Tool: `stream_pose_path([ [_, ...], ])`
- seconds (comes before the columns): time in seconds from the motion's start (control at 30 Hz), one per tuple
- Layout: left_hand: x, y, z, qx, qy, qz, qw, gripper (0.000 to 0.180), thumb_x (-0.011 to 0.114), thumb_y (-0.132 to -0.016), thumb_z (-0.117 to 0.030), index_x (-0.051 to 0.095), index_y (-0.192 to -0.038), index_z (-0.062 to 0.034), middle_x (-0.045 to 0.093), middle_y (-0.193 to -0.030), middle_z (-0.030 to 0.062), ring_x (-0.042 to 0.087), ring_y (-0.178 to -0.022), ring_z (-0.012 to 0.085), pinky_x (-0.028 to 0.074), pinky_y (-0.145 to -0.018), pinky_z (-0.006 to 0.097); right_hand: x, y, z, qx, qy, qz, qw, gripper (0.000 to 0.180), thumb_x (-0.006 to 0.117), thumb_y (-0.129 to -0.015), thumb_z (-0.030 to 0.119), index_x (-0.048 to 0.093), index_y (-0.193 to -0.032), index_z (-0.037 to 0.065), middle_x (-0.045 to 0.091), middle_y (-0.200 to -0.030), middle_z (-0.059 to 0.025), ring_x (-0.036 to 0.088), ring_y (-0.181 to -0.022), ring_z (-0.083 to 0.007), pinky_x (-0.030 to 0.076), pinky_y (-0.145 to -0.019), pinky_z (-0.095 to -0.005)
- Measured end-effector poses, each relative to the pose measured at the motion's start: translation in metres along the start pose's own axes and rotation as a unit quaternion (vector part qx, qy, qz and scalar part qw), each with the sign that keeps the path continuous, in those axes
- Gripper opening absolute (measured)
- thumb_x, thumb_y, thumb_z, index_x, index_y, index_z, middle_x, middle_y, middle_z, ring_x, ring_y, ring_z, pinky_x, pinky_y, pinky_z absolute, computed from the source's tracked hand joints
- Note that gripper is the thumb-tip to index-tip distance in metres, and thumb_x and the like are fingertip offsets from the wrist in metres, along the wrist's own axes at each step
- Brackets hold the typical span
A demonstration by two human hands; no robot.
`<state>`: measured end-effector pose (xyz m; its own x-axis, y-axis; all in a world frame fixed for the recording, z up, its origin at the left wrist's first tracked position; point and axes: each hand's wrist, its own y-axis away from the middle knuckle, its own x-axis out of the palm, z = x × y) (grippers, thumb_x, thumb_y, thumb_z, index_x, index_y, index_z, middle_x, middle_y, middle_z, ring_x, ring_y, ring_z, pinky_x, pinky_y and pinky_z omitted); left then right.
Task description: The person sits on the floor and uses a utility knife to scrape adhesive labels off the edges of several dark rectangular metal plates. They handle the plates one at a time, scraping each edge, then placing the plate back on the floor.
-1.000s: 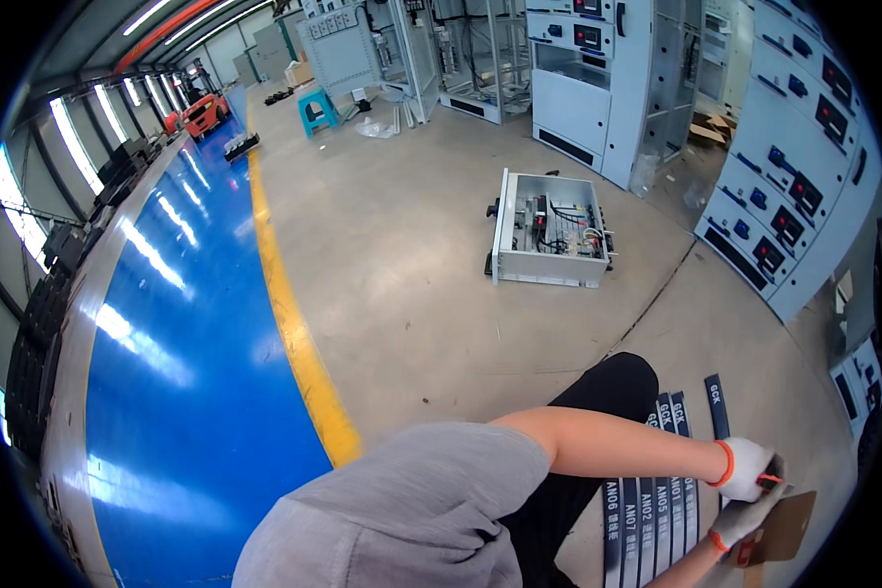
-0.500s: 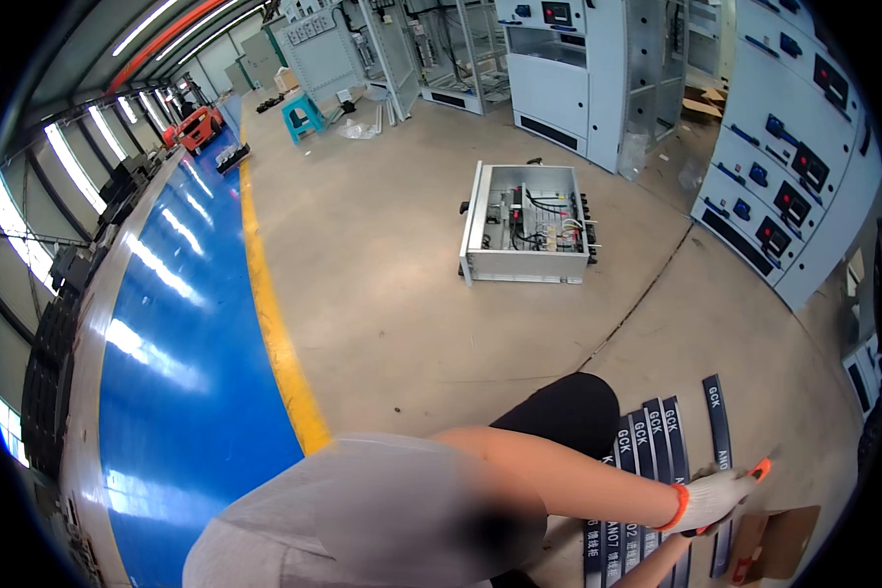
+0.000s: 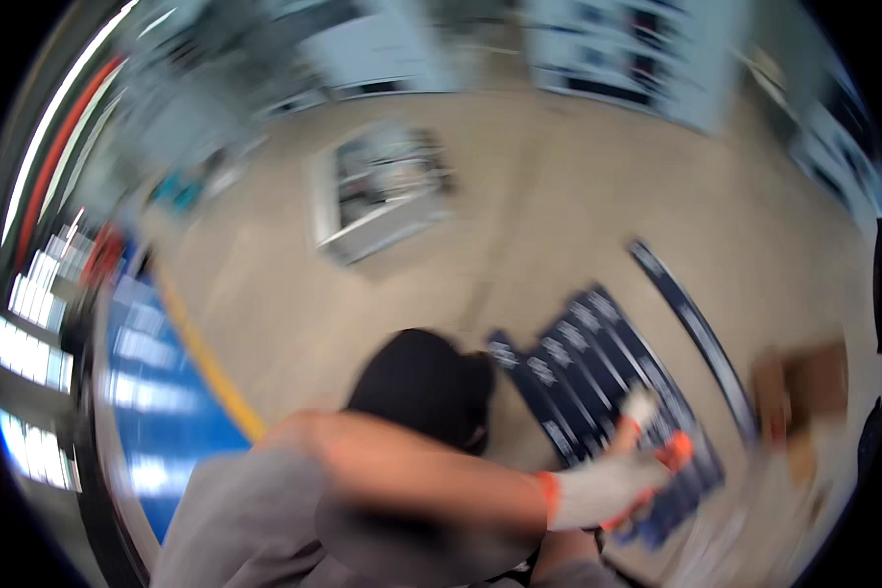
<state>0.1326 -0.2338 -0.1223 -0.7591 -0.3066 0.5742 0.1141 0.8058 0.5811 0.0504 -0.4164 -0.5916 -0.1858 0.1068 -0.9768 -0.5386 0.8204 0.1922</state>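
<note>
Several long dark blue label strips [image 3: 576, 365] with white lettering lie side by side on the floor in front of me. Over their near part reaches my left hand [image 3: 608, 487], in a white glove with orange cuff and fingertips; motion smears its fingers, so I cannot tell whether it holds anything. Just beyond it, my right hand [image 3: 641, 404], also gloved, is above or against the strips, its fingers too blurred to read. A separate dark strip [image 3: 694, 328] lies apart to the right of the row.
An open brown cardboard box [image 3: 804, 377] stands at the right, with clear plastic [image 3: 720, 534] near it. Farther off, a grey metal drawer unit [image 3: 382, 220] with wiring sits on the floor. Pale cabinets [image 3: 647, 59] stand at the back. A yellow line [image 3: 201, 348] borders blue flooring at left.
The view has swung to the right and blurred. My hands, close together near the separate strip and the box before, are now over the row of strips, the right one beyond the left.
</note>
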Motion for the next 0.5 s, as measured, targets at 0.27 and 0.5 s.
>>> stream_pose_path([
  [0.27, 0.079, 0.009, 0.042, -0.067, -0.012, -0.102, 0.992, 0.027, 0.044, -0.097, -0.015, 0.052, -0.119, -0.0012, 0.063, -0.093, 0.0140, 0.064, -0.082, 0.0255, 0.053, -0.079, 0.039, -0.052, -0.007, -0.054, 0.273, -0.477, -0.153, 0.822, 0.036, 0.066, -0.090, 0.032, 0.068, -0.117, 0.009, 0.068, -0.117, -0.0211, 0.062, -0.114, -0.0423, 0.050, -0.102, -0.0518],
  [0.5, 0.109, 0.000, 0.113, -0.135, -0.051, -0.107, 0.984, 0.026, 0.044, -0.099, -0.016, 0.053, -0.119, -0.0018, 0.062, -0.092, 0.0115, 0.063, -0.082, 0.0220, 0.053, -0.080, 0.037, -0.043, -0.011, -0.188, 0.190, -0.294, -0.110, 0.930, 0.073, 0.071, -0.084, 0.026, 0.049, -0.154, 0.017, 0.040, -0.163, -0.0135, 0.036, -0.151, -0.0369, 0.037, -0.119, -0.0575],
])
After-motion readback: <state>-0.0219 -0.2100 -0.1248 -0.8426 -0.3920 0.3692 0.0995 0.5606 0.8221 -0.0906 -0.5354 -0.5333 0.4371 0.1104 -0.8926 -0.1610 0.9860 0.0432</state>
